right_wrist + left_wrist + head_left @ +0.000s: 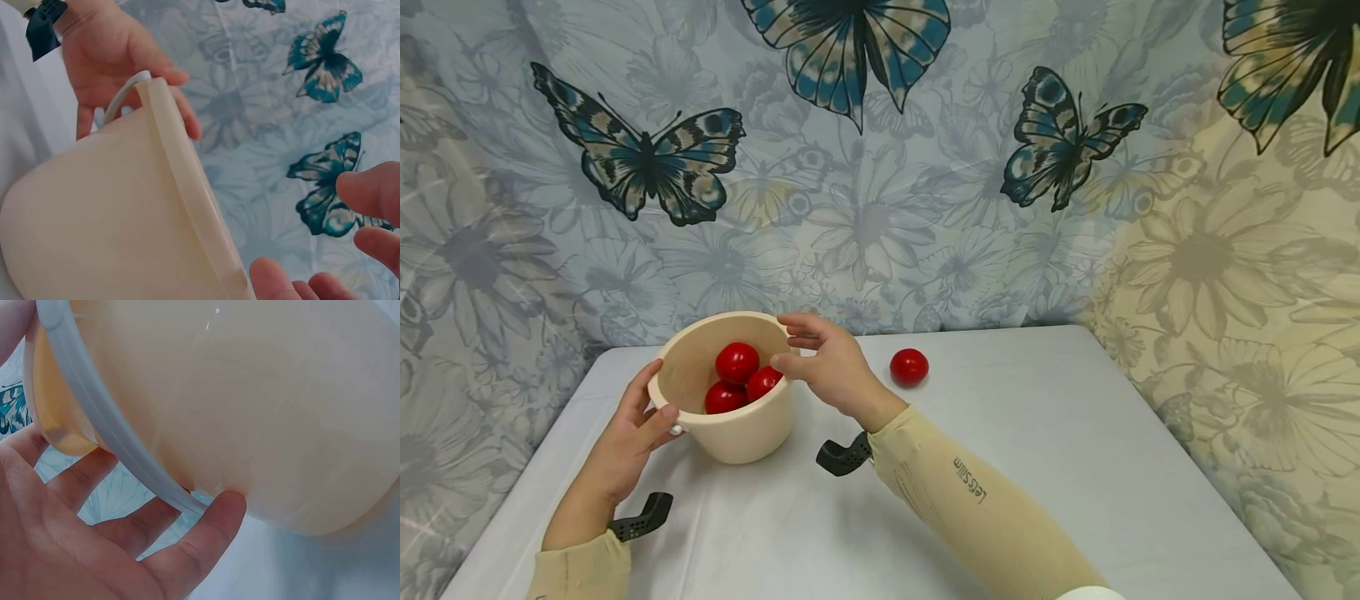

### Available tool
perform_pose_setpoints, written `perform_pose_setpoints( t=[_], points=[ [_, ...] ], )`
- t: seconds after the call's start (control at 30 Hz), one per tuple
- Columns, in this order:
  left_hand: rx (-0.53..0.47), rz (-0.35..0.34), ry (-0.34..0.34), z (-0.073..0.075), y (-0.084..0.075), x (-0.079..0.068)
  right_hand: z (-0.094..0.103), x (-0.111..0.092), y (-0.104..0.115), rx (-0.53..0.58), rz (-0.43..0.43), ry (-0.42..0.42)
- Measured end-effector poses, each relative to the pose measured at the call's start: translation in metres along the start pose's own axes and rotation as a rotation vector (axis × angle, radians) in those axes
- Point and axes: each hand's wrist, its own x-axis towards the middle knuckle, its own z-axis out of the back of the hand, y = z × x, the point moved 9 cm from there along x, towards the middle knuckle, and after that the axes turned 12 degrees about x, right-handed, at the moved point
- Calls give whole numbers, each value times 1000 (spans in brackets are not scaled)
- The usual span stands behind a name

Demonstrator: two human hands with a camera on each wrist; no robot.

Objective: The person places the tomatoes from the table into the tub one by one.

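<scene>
A cream plastic bucket (pixel 737 437) stands on the left part of the table with three glossy red balls (pixel 737 363) inside. My left hand (pixel 621 450) grips its left side, thumb at the front of the rim and fingers at the back. In the left wrist view the fingers (pixel 187 556) lie about the pale handle (pixel 119 437) and the bucket wall. At the right rim is my right hand (pixel 831 367), thumb and fingers apart and loosely bent. Its fingertips (pixel 269 278) show close beside the rim in the right wrist view.
Another glossy red ball (pixel 909 367) lies on the white-covered table (pixel 1000 400), right of my right hand. Behind the table hangs a cloth backdrop (pixel 865 225) with butterflies and flowers. Black wrist mounts (pixel 842 456) stick out from both sleeves.
</scene>
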Motion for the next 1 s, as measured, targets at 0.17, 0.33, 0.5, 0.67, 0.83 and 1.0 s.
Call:
perform_pose_setpoints(
  t=[0.17,0.33,0.5,0.67,0.83,1.0],
  points=[
    [-8,2,-4,1,0,0,3,-1,-4,49,-1,-2],
    [-9,7,-7,1,0,-1,10,-2,-8,89,-29,-22],
    [-17,6,-6,-1,-2,0,20,-5,-9,112,-43,-37],
    [-15,12,2,-2,-3,0,35,-10,-11,117,-27,-48],
    [-6,20,-1,-1,-2,0,55,-16,-13,148,8,-64],
    [-4,6,-2,-1,-1,0,76,-24,-16,171,25,-77]
  ],
)
